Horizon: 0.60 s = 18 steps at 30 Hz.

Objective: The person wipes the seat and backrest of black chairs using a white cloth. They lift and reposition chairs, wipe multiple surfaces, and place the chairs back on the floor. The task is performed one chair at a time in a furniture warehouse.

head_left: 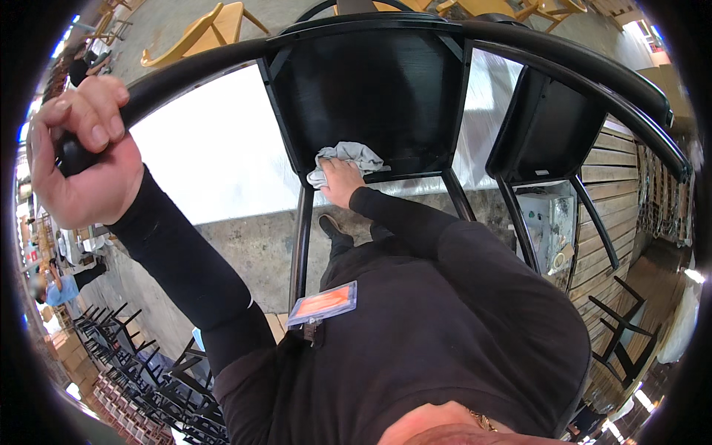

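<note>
A black chair (pixel 371 89) lies tipped in front of me, the broad panel of its seat facing me and two legs pointing my way. My left hand (pixel 89 148) is wrapped round the end of its long curved rail at the far left. With my right hand (pixel 343 180) I press a crumpled light grey cloth (pixel 356 156) against the seat's near left corner. The fingers rest over the cloth and partly hide it.
A white covered surface (pixel 215 141) lies under the chair. Another black chair (pixel 552 126) stands tipped to the right, near wooden slats (pixel 612 178) and a grey metal box (pixel 545 222). Light wooden chairs (pixel 208 33) are beyond. Stacked black chairs (pixel 141 371) and a person (pixel 63 285) are at left.
</note>
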Each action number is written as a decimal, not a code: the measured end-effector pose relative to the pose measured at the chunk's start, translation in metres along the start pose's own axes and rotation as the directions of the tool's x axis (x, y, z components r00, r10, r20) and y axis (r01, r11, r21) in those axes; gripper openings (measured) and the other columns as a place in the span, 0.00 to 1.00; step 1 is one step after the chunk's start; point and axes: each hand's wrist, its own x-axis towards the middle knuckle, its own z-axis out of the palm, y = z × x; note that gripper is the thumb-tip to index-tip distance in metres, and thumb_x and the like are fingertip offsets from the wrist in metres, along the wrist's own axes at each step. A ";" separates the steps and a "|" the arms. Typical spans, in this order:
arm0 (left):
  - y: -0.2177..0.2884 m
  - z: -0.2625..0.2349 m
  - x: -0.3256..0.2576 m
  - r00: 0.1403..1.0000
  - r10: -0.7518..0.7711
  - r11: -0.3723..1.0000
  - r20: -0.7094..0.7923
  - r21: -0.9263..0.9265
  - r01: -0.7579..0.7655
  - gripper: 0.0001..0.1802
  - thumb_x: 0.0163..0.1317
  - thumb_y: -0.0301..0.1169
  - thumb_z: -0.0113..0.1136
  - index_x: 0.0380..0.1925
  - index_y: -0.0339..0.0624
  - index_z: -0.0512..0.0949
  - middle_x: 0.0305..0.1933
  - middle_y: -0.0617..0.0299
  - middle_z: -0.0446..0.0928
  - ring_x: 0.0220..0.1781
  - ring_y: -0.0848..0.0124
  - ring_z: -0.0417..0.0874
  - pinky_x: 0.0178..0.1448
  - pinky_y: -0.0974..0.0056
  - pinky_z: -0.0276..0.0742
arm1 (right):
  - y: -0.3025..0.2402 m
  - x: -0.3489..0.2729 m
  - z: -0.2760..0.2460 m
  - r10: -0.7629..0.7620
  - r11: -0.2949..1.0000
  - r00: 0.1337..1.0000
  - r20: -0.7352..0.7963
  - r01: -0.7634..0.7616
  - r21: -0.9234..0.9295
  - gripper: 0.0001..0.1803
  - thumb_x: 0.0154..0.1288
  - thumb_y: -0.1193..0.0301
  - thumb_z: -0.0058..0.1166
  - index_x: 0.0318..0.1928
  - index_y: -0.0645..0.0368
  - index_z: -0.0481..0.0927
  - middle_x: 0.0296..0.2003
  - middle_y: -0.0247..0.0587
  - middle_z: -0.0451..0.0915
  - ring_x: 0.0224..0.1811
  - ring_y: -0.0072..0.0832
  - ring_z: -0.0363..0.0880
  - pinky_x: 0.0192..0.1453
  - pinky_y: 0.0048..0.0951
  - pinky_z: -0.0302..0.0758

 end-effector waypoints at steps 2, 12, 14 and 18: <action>0.000 -0.002 0.001 0.999 0.021 0.999 0.049 0.046 -0.023 0.19 0.70 0.39 0.40 0.38 0.40 0.79 0.17 0.65 0.66 0.20 0.70 0.68 0.40 0.55 0.68 | 0.016 -0.003 -0.013 -0.044 0.993 0.981 0.190 0.063 -0.099 0.36 0.57 0.56 0.61 0.64 0.60 0.70 0.53 0.51 0.78 0.60 0.44 0.74 0.62 0.48 0.66; -0.002 0.004 0.000 0.999 0.043 0.999 -0.030 0.024 -0.042 0.19 0.71 0.38 0.40 0.37 0.39 0.78 0.16 0.63 0.67 0.19 0.69 0.69 0.38 0.55 0.70 | 0.070 -0.023 -0.096 0.124 0.848 0.953 0.276 0.043 -0.528 0.23 0.59 0.50 0.53 0.31 0.58 0.88 0.37 0.50 0.84 0.44 0.45 0.81 0.46 0.50 0.74; 0.000 0.005 0.001 0.999 0.045 0.998 -0.011 0.050 -0.044 0.19 0.71 0.38 0.39 0.37 0.39 0.79 0.16 0.64 0.67 0.19 0.69 0.69 0.38 0.55 0.70 | 0.037 0.007 -0.051 0.134 0.906 0.935 0.329 0.018 -0.423 0.23 0.58 0.51 0.53 0.30 0.59 0.88 0.36 0.53 0.85 0.41 0.46 0.82 0.48 0.51 0.76; 0.002 0.007 0.002 0.999 0.017 0.999 -0.030 0.038 -0.016 0.18 0.71 0.37 0.39 0.36 0.40 0.78 0.16 0.64 0.66 0.19 0.69 0.69 0.37 0.55 0.70 | 0.005 0.028 -0.027 0.052 0.971 0.971 0.234 0.006 -0.238 0.23 0.58 0.52 0.55 0.36 0.61 0.87 0.43 0.53 0.85 0.50 0.45 0.83 0.53 0.47 0.76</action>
